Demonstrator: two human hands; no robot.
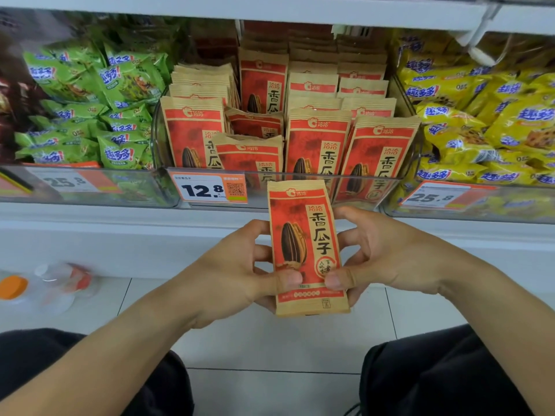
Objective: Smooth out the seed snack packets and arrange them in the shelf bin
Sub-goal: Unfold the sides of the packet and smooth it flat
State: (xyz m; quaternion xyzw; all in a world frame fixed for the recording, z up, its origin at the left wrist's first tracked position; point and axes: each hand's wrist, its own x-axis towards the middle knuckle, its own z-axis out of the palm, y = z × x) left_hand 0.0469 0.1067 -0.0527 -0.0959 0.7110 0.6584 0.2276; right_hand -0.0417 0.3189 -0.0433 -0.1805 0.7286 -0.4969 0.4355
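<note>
I hold one red-and-tan seed snack packet (304, 244) upright in front of the shelf, below the bin. My left hand (240, 271) grips its left edge with the thumb pressed on the lower front. My right hand (378, 256) grips the right edge, thumb on the front too. The clear shelf bin (405, 94) behind holds several matching seed packets (318, 142) standing in rows. One packet (255, 123) in the middle row lies tilted and another (249, 153) sits lower than its neighbours.
Green snack bags (90, 109) fill the bin to the left, yellow snack bags (486, 121) the bin to the right. A price tag reading 12.8 (208, 189) hangs on the bin front. Bottles (45, 283) stand on the tiled floor at left. My knees frame the bottom.
</note>
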